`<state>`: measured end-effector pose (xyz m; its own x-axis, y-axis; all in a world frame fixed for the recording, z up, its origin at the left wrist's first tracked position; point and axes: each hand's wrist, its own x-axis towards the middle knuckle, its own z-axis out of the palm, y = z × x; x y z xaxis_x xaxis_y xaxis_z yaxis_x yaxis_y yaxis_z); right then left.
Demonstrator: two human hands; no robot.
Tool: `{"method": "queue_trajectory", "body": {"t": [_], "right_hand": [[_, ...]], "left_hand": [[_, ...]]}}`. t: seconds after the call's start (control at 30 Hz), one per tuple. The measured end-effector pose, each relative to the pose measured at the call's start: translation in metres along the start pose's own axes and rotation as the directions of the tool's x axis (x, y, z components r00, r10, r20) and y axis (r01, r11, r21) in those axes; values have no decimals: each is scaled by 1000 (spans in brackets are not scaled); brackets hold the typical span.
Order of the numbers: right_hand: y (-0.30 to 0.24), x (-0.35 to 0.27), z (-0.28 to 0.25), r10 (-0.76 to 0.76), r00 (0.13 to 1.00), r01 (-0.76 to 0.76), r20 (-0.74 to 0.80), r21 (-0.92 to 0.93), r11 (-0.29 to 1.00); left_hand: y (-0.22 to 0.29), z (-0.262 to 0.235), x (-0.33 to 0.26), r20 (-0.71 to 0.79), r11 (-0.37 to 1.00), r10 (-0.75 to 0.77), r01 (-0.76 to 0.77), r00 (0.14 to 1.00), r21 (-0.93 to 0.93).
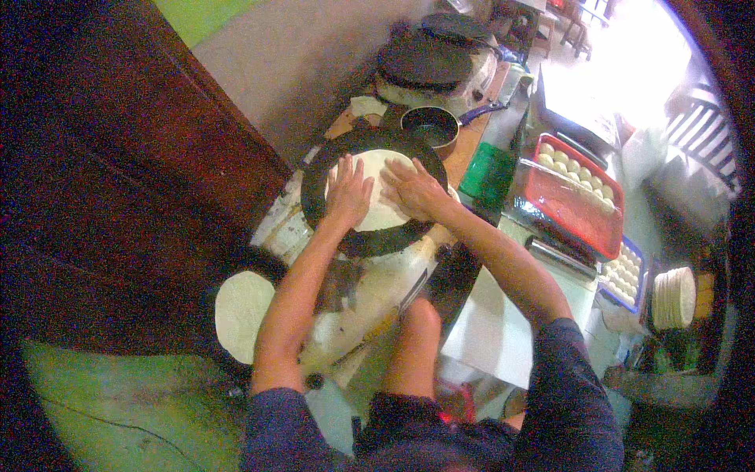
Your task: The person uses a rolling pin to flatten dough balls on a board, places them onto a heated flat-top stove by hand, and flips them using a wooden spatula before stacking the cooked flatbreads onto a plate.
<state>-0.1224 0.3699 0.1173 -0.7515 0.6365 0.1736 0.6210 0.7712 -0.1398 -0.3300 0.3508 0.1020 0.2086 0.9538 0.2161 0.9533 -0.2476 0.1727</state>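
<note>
A round, pale flatbread [381, 211] lies on a black griddle [377, 244] in front of me. My left hand [348, 194] rests on the bread's left part, its fingers stretched out toward the far side. Across from it, my right hand [415, 189] lies on the right part with fingers spread. Both palms face down, and part of the bread is hidden under them. A second pale flatbread [244, 316] sits on another dark griddle at the lower left, beside my left forearm.
Behind the griddle stands a saucepan [430, 126] with a dark handle. A green basket [487, 170] is to its right. Farther right, a red tray [572, 212] and a blue tray [634, 296] hold several dough balls. A stack of flatbreads [673, 298] stands at the far right.
</note>
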Motion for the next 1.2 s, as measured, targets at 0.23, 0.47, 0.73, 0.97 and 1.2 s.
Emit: {"method": "queue_trajectory", "body": {"t": [0.23, 0.47, 0.73, 0.97, 1.2], "right_hand": [[5, -199, -60, 96, 995, -86, -24, 273, 958], [149, -540, -82, 995, 96, -374, -33, 925, 67], [131, -655, -52, 936, 348, -877, -47, 338, 342], [142, -502, -108, 878, -24, -514, -479, 759, 400], [208, -382, -109, 998, 60, 54, 25, 998, -28]], "left_hand": [[76, -85, -114, 167, 1000, -17, 15, 986, 12], [288, 18, -101, 130, 711, 47, 59, 990, -701], [371, 101, -79, 340, 678, -284, 438, 897, -590], [330, 55, -119, 491, 904, -193, 349, 849, -247], [317, 77, -109, 335, 975, 220, -190, 916, -119]]}}
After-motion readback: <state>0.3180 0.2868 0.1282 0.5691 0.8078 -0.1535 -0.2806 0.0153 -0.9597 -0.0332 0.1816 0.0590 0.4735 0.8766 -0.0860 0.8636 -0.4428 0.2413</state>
